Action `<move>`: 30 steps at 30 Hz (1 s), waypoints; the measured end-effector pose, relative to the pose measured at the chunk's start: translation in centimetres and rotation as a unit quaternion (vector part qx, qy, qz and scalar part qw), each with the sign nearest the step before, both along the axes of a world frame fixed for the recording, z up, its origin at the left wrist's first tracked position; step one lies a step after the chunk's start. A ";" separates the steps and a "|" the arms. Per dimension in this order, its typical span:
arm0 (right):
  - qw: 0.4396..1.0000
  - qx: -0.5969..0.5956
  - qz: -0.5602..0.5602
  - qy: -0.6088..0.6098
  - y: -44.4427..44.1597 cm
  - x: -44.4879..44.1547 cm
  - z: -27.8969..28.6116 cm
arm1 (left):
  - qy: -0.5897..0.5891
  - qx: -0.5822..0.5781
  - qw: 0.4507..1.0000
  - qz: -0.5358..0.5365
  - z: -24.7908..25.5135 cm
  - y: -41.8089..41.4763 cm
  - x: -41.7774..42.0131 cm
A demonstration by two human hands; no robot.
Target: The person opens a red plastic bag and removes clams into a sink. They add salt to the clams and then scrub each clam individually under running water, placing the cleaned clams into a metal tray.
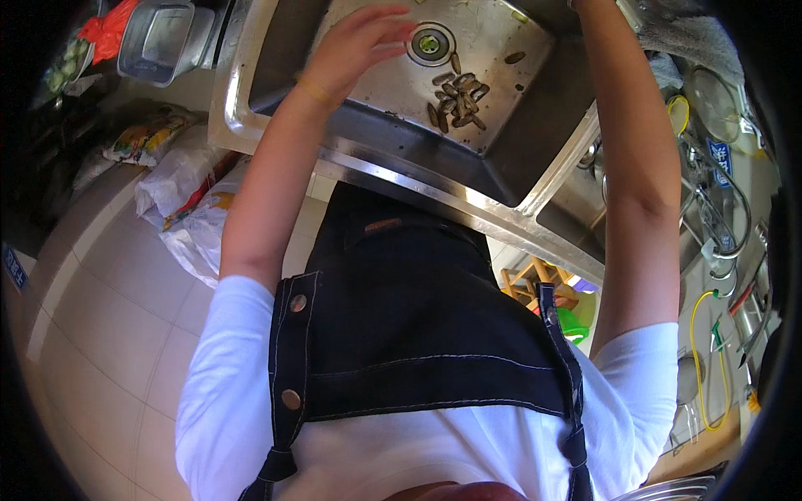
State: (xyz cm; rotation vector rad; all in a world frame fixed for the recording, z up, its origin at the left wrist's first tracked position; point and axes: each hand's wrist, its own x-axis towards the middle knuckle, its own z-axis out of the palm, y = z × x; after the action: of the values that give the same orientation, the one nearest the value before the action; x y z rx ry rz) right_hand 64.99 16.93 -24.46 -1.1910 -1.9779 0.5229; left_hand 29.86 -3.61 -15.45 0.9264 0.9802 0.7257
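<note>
My left hand [366, 47], a yellow band at its wrist, hovers over the left part of a stainless steel sink basin [382, 91]. Its fingers are spread and hold nothing. They point at the drain [430, 44], which has green scraps in it. Just below the drain, a small pile of brown, elongated shellfish [460, 100] lies on the basin floor, with one more [515, 57] apart to the right. My right forearm reaches up past the basin's right side; the right hand is beyond the top edge and out of view.
Clear plastic containers [156, 41] and a red plastic bag [113, 30] stand at upper left. White plastic bags [200, 232] rest beside the sink. At right are a second basin [576, 206], a curved metal faucet [745, 206], a strainer [714, 103] and a grey towel [695, 44].
</note>
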 end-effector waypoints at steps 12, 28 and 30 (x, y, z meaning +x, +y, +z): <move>0.907 -0.292 -0.270 -0.141 -18.7 -8.4 -11.6 | 0.050 0.015 0.980 -0.193 -12.5 9.5 12.7; 0.792 -0.365 -0.282 0.400 -20.7 -17.1 -7.5 | 0.074 -0.007 0.997 -0.031 -20.4 4.8 8.6; 0.775 -0.317 -0.294 0.461 -21.7 -16.7 -5.4 | 0.020 0.002 0.999 0.026 -17.4 5.8 9.9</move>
State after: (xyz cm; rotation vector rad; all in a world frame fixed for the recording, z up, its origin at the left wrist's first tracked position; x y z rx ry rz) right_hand 48.34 -4.77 -29.88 -1.4458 -0.5267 1.1962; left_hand 39.77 2.23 -32.82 0.9238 1.0425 0.7554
